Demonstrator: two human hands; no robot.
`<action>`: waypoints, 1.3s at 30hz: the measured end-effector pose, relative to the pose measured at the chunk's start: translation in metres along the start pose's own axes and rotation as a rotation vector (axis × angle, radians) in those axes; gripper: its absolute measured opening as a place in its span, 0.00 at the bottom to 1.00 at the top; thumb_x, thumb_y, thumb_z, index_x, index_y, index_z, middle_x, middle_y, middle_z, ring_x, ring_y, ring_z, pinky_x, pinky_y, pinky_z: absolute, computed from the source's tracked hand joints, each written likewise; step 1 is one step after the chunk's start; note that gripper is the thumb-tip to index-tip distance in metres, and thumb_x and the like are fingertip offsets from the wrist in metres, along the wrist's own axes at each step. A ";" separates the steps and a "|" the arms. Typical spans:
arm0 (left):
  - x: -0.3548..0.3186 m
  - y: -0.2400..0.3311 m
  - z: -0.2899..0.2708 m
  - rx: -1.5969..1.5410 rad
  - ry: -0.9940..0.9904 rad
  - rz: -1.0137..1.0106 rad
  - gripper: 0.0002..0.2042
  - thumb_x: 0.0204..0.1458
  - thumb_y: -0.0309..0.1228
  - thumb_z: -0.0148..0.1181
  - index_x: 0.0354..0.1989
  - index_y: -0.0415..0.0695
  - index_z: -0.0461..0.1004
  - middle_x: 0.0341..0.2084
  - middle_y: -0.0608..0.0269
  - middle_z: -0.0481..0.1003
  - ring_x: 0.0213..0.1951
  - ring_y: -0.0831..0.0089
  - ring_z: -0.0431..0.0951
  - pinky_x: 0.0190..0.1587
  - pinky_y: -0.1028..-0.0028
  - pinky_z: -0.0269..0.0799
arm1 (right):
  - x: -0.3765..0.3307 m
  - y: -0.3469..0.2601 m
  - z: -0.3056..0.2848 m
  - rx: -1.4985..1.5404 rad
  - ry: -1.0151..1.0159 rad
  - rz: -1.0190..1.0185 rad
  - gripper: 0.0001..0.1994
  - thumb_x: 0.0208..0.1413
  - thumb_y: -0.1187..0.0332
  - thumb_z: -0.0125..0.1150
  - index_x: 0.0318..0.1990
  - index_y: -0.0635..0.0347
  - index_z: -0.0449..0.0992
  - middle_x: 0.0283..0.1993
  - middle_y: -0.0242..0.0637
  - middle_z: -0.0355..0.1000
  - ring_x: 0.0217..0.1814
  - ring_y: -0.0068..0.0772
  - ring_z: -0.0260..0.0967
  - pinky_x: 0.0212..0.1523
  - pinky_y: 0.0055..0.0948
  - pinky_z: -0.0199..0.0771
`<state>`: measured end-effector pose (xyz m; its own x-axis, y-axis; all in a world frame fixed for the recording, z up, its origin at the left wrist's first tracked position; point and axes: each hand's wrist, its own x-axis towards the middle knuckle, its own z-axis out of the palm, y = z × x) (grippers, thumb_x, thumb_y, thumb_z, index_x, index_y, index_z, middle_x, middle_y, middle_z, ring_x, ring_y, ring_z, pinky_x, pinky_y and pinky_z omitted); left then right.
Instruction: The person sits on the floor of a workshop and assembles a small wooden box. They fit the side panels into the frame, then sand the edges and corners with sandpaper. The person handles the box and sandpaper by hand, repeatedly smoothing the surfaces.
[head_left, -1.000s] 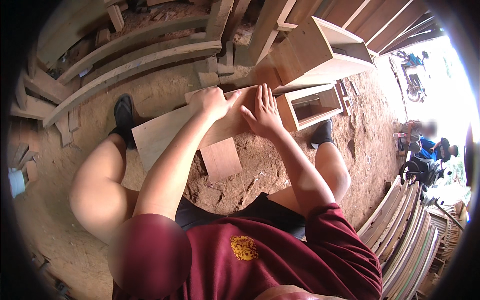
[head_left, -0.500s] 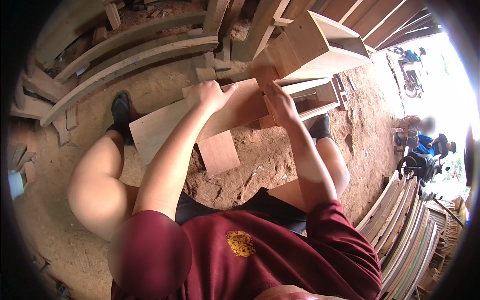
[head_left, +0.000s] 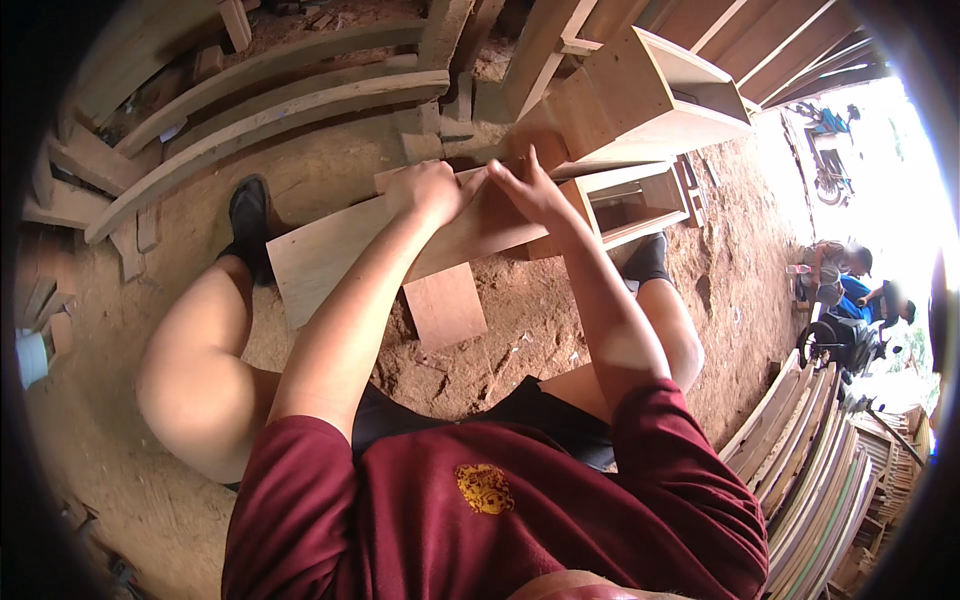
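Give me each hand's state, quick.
Left hand: closed, gripping the top edge of the board.
Right hand: fingers curled on the same board; a firm grip cannot be told.

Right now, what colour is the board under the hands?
The board is pale tan, bare wood, seen best in the head view, with both hands on its far edge.

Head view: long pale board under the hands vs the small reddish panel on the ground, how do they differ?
The long pale board is light tan; the small reddish panel is darker red-brown. The board is long and spans across between the knees; the panel is short and near-square. The left hand and right hand rest at the board's upper edge; nothing touches the panel, which lies on the dirt partly under the board. Both are flat, unpainted wooden pieces.
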<state>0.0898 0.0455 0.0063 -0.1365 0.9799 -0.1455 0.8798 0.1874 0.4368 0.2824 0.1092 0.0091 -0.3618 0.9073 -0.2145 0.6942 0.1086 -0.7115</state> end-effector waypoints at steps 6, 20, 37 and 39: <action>-0.011 0.006 -0.009 0.021 0.137 -0.006 0.39 0.55 0.69 0.48 0.29 0.38 0.84 0.27 0.46 0.82 0.33 0.50 0.84 0.37 0.57 0.80 | 0.040 -0.003 -0.008 0.074 -0.088 -0.246 0.44 0.62 0.45 0.59 0.72 0.69 0.47 0.65 0.65 0.64 0.71 0.58 0.62 0.69 0.40 0.62; -0.012 0.012 -0.023 0.091 -0.086 -0.050 0.39 0.56 0.71 0.43 0.26 0.43 0.82 0.23 0.55 0.81 0.29 0.62 0.84 0.31 0.61 0.78 | -0.164 0.061 -0.031 -0.071 0.054 -0.146 0.28 0.65 0.82 0.39 0.74 0.68 0.49 0.65 0.60 0.67 0.71 0.55 0.62 0.71 0.37 0.59; -0.007 -0.004 0.004 0.028 0.182 0.023 0.36 0.54 0.68 0.49 0.24 0.41 0.83 0.25 0.47 0.81 0.33 0.53 0.84 0.37 0.57 0.80 | 0.004 -0.008 0.008 -0.293 0.075 -0.276 0.52 0.63 0.33 0.44 0.74 0.76 0.39 0.76 0.67 0.42 0.80 0.62 0.40 0.77 0.44 0.44; -0.001 -0.002 0.008 0.007 0.196 0.051 0.36 0.54 0.67 0.50 0.24 0.41 0.83 0.25 0.47 0.81 0.33 0.52 0.84 0.37 0.58 0.80 | 0.029 0.007 -0.001 0.131 -0.004 -0.179 0.36 0.67 0.52 0.54 0.71 0.72 0.53 0.69 0.56 0.61 0.71 0.50 0.59 0.70 0.36 0.58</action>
<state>0.0913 0.0435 -0.0017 -0.1768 0.9828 0.0527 0.8911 0.1371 0.4326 0.2770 0.1365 -0.0017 -0.4751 0.8763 -0.0793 0.5321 0.2143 -0.8191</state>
